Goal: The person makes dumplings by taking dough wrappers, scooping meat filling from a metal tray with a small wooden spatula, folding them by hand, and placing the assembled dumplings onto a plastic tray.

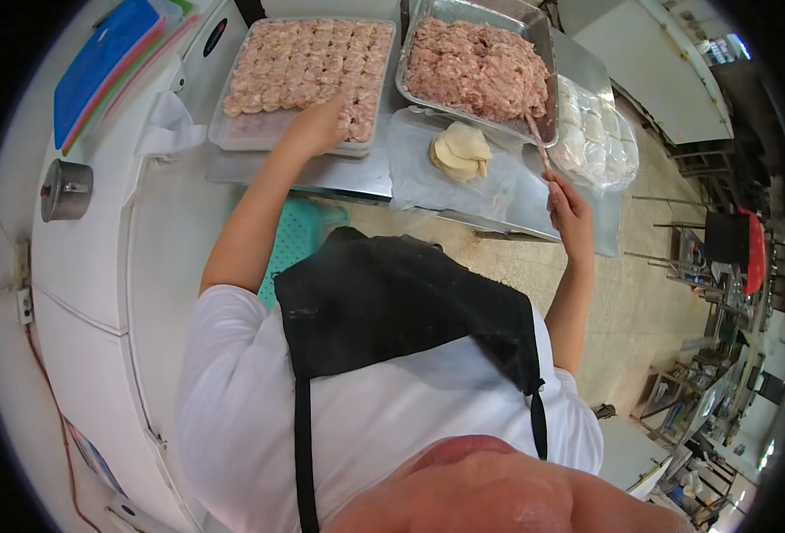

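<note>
My left hand (315, 130) reaches over a plastic tray (223, 133) filled with rows of open-topped meat dumplings (308, 58). Its fingers are drawn together and point down among the dumplings on the right side; what they hold is hidden. In my right hand (570, 211) is a thin stick-like spatula (537, 142), gripped near its lower end. The spatula's far end rests in the ground meat filling (477, 67), at the near right corner of a metal pan (472, 118). Between the hands, a stack of round yellowish dumpling wrappers (461, 151) lies on a plastic sheet (410, 173).
Clear bags of pale, rounded items (597, 133) sit right of the pan on the metal table (357, 178). A teal perforated stool (293, 235) stands below the table. At left are a white freezer (81, 258), a metal pot (68, 191) and coloured boards (103, 75).
</note>
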Tool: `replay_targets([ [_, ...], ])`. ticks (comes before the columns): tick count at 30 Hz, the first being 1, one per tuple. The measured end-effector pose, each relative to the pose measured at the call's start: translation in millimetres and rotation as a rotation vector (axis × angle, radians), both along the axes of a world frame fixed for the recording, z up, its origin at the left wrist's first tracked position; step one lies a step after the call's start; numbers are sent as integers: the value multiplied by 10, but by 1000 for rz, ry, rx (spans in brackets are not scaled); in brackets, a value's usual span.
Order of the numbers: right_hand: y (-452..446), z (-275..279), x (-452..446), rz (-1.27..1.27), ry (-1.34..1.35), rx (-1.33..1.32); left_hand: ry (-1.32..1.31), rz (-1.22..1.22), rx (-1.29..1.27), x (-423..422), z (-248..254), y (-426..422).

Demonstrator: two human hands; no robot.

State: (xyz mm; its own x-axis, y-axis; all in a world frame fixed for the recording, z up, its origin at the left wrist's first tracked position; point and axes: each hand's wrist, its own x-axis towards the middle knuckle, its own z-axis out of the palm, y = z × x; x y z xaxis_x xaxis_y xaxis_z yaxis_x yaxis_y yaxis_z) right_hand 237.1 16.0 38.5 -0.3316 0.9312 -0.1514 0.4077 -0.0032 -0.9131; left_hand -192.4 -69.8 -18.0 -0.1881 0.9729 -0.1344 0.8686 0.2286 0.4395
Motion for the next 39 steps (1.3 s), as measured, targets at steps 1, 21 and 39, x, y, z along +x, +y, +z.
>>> replay_targets([
  [1, 60, 6, -33, 21, 1, -9, -44, -33, 86, -30, -51, -28],
  [21, 2854, 287, 13, 565, -1042, 1310, -142, 42, 576, 1349, 529, 248],
  [39, 2174, 473, 45, 875, -999, 1146, -403, 154, 464, 1829, -103, 595],
])
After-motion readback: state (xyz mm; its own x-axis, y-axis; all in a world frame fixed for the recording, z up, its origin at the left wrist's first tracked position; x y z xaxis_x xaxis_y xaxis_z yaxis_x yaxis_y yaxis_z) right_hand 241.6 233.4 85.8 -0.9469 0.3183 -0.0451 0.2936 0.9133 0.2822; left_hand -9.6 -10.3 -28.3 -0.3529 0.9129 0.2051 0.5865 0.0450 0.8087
